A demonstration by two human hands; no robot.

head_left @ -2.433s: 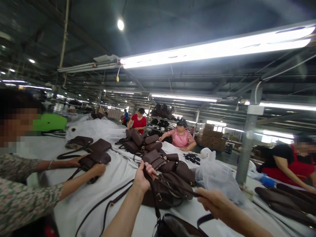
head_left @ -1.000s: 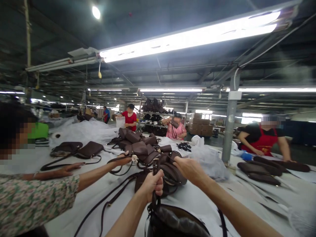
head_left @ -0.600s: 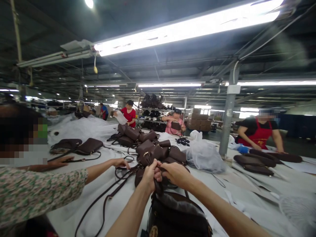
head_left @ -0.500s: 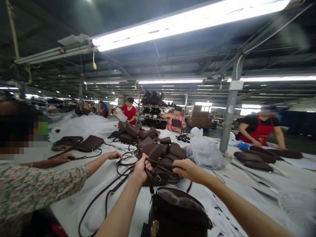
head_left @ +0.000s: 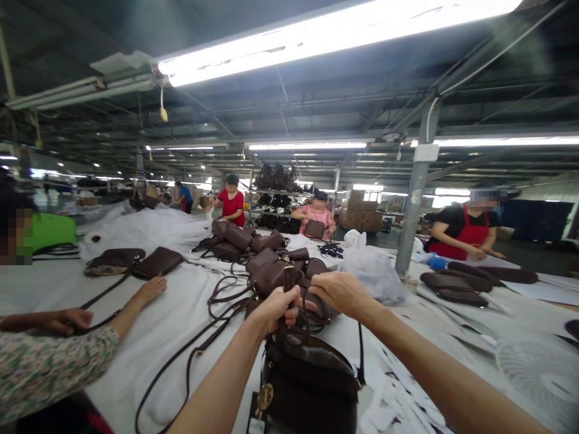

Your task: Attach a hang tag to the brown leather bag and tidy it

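A dark brown handbag (head_left: 312,392) stands upright right in front of me, with a round gold charm (head_left: 265,398) on its front and pale lining showing at the open top. Above it, my left hand (head_left: 278,308) is closed around the gathered brown bag strap (head_left: 288,276), whose folded end sticks up out of the fist. My right hand (head_left: 337,292) is closed beside it, fingertips pinching a loop of the same strap. Behind both hands lies a heap of brown handbags (head_left: 265,265), partly hidden by them.
A co-worker's floral sleeve (head_left: 58,374) reaches in from the left, one hand holding a strap. Clear plastic bags (head_left: 373,271), a grey post (head_left: 414,211), brown bag pieces (head_left: 452,283) and a white fan (head_left: 534,367) are on the right. Other people stand farther back.
The strap, stretched between my hands before, is now bunched upright in my left fist. My right hand has come closer to the left. The co-worker's hands moved left, away from the heap.
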